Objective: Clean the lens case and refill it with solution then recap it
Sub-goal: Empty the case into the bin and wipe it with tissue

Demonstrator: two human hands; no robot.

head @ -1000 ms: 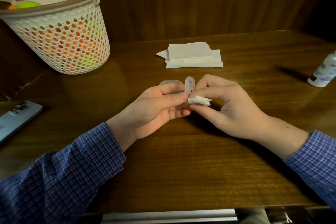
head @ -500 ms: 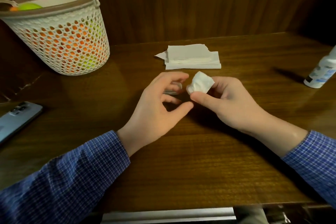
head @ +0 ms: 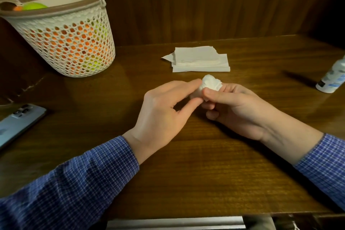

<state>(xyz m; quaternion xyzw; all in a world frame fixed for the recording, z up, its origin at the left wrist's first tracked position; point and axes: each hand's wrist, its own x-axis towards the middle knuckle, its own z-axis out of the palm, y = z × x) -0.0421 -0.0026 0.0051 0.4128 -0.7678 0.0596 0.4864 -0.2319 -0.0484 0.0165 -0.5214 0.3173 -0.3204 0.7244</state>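
Dark wood panelling backs a brown wooden desk [head: 205, 164] under dim warm light. Both hands meet at the desk's centre around a crumpled white tissue wad [head: 209, 85]. Left hand [head: 164, 115], back up, has index finger and thumb curled onto the left side of the wad, pinching it. Right hand [head: 237, 106] holds the wad from the right, thumb pressed over its front, other fingers curled underneath. Lens case is not visible; it may be wrapped inside the tissue or hidden behind the fingers, cannot tell which. Solution bottle [head: 332, 78], white with a blue label, stands tilted in view at the far right edge, well apart from the hands, cut off by the frame. Stack of folded white tissues [head: 199, 59] lies behind the hands, near but not touching. White perforated basket [head: 65, 43] with a brown rim sits back left, orange and green balls showing through the holes. Blue-grey phone [head: 16, 123] lies face down at the left edge, camera lenses up. Both forearms wear blue checked sleeves [head: 74, 179].
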